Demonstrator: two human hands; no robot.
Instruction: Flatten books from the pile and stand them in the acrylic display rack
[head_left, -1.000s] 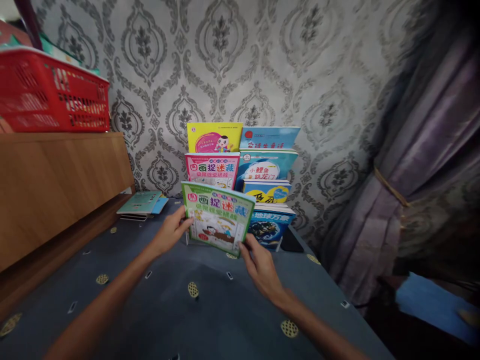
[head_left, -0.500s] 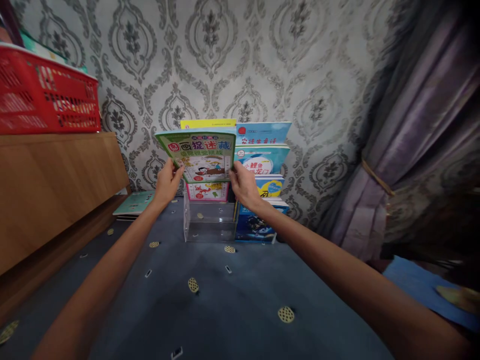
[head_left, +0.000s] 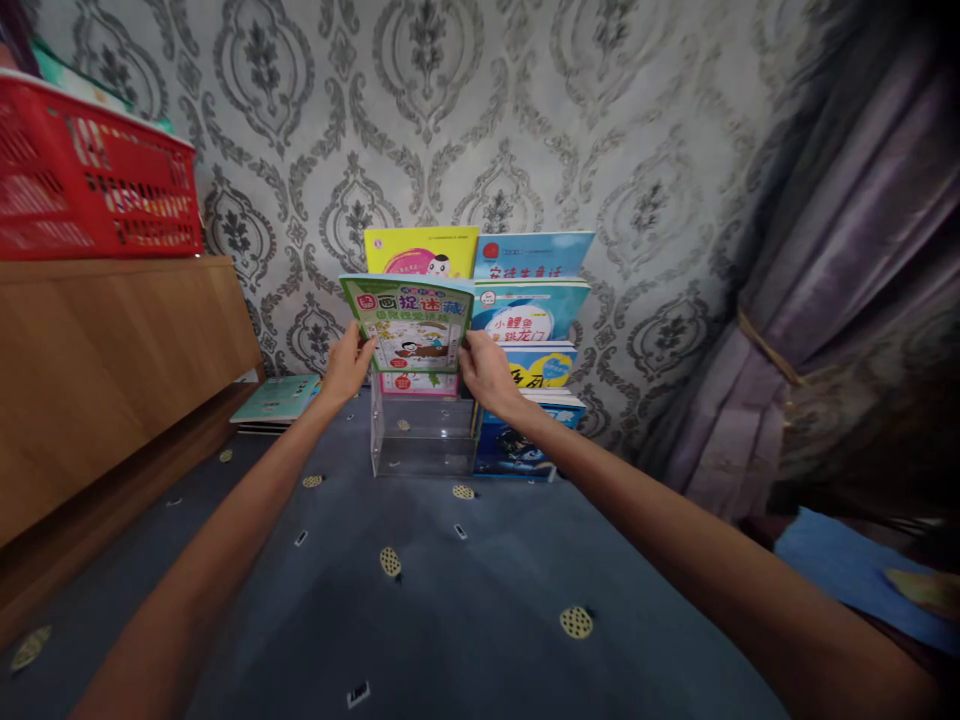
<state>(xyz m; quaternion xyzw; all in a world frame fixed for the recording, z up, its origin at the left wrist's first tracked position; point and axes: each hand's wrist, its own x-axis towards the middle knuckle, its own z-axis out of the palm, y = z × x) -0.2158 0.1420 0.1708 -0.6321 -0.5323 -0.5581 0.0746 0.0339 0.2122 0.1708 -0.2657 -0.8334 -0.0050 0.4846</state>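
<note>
Between both hands I hold a green-bordered picture book point(head_left: 415, 325) by its sides, above the left half of a clear tiered book rack point(head_left: 424, 455). My left hand point(head_left: 346, 372) grips its left edge and my right hand point(head_left: 489, 372) its right edge. Behind it stands a yellow book point(head_left: 424, 250), its lower part hidden. Below its bottom edge shows a strip of a pink-edged book point(head_left: 420, 384). The rack's right half holds a blue book point(head_left: 536, 255), a light blue fish book point(head_left: 532, 308), a yellow-and-blue book point(head_left: 551, 368) and a dark blue book point(head_left: 514, 450).
A short stack of books point(head_left: 276, 398) lies at the left beside a wooden cabinet point(head_left: 120, 370). A red basket point(head_left: 105, 180) stands on the cabinet. Patterned dark blue cloth point(head_left: 480, 600) covers the surface. A purple curtain point(head_left: 765, 370) and blue cloth point(head_left: 862, 580) are at the right.
The green picture book has come down in front of the yellow book, with both hands still on it. More of the yellow cover shows. The view has shifted slightly.
</note>
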